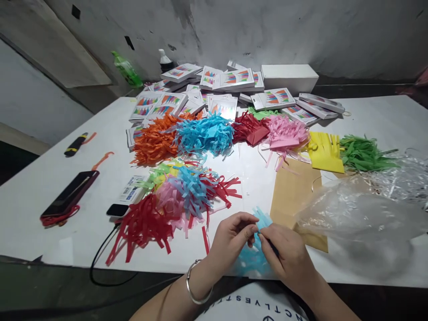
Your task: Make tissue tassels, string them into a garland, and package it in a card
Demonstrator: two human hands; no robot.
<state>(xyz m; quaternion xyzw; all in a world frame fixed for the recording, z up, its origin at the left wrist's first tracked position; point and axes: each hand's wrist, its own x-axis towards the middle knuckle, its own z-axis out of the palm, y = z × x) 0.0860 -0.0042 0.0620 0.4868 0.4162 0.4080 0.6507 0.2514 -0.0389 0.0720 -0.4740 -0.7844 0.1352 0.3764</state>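
Observation:
At the table's front edge, my left hand (236, 232) and my right hand (283, 249) meet, thumbs and fingertips pinched on a light blue paper tassel (262, 217). Its fringed strips stick up behind the fingers and hang down below them; the exact spot between the fingertips is hidden. Left of my hands lies a bundle of tassels, with red (147, 220), pink (170, 196) and blue strips (192, 187) fanned out. A loose red strip (205, 240) lies close to my left wrist.
Behind lie piles of orange (155, 140), blue (205, 133), dark red (250, 128), pink (288, 131), yellow (324, 149) and green fringed paper (366, 152). Printed boxes (234, 79) are heaped at the wall. Brown paper (284, 189) and clear plastic (354, 214) lie right; a phone (70, 194) lies left.

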